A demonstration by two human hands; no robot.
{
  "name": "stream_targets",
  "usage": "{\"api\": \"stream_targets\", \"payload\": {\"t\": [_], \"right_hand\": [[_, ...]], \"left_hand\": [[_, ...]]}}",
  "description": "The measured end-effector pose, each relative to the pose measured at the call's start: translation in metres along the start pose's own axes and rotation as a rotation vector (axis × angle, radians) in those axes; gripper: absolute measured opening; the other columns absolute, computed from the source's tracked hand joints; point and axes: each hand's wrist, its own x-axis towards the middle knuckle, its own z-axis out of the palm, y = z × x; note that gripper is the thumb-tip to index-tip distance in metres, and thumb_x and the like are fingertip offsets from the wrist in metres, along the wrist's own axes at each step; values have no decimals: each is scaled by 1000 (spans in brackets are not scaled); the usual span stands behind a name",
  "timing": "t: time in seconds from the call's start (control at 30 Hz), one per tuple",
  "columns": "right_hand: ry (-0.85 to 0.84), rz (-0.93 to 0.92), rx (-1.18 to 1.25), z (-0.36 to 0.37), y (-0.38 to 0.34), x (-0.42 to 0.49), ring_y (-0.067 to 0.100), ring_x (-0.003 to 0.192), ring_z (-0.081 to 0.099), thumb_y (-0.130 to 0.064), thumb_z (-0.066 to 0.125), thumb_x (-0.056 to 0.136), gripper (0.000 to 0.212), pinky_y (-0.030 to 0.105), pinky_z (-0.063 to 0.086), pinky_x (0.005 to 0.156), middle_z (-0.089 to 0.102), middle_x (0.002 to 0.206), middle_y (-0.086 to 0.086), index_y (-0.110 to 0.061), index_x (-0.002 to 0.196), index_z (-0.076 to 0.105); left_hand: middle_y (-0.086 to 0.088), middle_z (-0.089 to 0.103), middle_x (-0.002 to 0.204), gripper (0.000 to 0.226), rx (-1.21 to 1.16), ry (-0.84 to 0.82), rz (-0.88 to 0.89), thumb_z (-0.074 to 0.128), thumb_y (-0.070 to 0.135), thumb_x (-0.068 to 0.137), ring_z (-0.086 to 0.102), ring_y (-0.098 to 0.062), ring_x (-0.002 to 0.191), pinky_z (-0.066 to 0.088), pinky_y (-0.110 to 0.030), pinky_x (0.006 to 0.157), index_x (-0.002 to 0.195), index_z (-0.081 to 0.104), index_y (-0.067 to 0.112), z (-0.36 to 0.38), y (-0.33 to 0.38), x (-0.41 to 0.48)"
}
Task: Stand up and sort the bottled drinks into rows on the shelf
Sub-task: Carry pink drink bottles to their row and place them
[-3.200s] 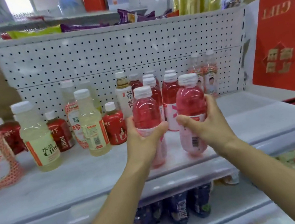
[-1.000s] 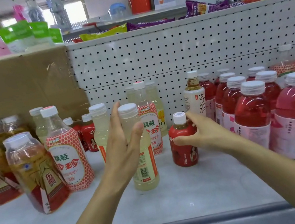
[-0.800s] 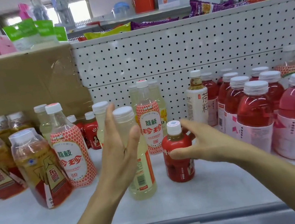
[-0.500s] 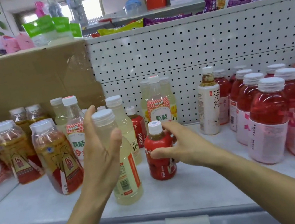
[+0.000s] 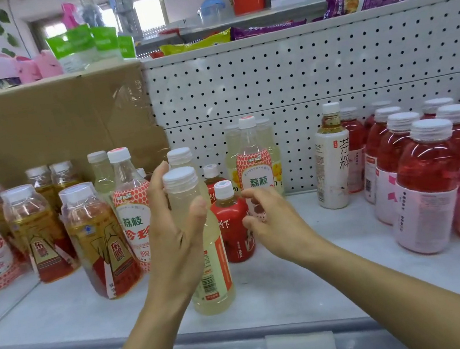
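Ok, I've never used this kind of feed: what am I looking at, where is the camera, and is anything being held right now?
There is no machine here: these are a person's two bare hands, and the single picture comes from a wide-angle camera on their head, looking forward and down. In front is a white shelf with a pegboard back, crowded with standing bottled drinks. The left hand lies with straight fingers against a pale yellow bottle, thumb across its front. The right hand has curled fingers at the side of a small red bottle; whether it grips it I cannot tell. Amber bottles stand to the left, big pink-red bottles in rows to the right, a white-labelled bottle between.
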Motion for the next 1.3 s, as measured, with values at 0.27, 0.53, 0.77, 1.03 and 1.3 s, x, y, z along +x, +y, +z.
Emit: {"api": "stream_targets", "payload": {"t": [0.27,0.53,0.77,1.03,1.3], "right_hand": [[-281,-119,453,-15,-30,-30,1,109,63,-16,75,85,60,23,53,92,66,119,-14,-32,136,47],[-89,-78,335,-15,-23,-29,-7,95,63,-21,78,81,49,11,51,77,66,100,-24,-36,118,49],[-25,-56,305,-20,-15,-29,-7,100,62,-29,79,81,55,13,48,79,65,112,-17,-36,125,47],[34,-58,274,-15,-12,-30,-5,101,62,-33,79,80,55,17,50,80,64,112,-17,-37,124,47],[219,7,172,-38,1,-38,-6,93,63,-33,80,78,48,21,49,78,64,102,-23,-35,114,49]], "left_hand": [[9,54,127,46,-195,-221,-71,52,29,102,64,1,104,58,-27,84,142,32,42,20,19,4],[5,25,160,76,-32,-15,-281,44,58,98,27,-15,145,28,-47,118,157,6,30,10,-24,67],[1,55,119,36,93,-82,-306,44,52,100,55,-18,113,48,-44,97,122,46,24,9,-47,77],[3,56,110,31,92,-43,-111,40,71,92,56,-16,106,49,-46,94,106,48,45,-5,-37,41],[18,64,98,32,-71,-122,-113,44,54,96,63,-1,93,50,-25,80,115,52,29,-1,-7,12]]}}
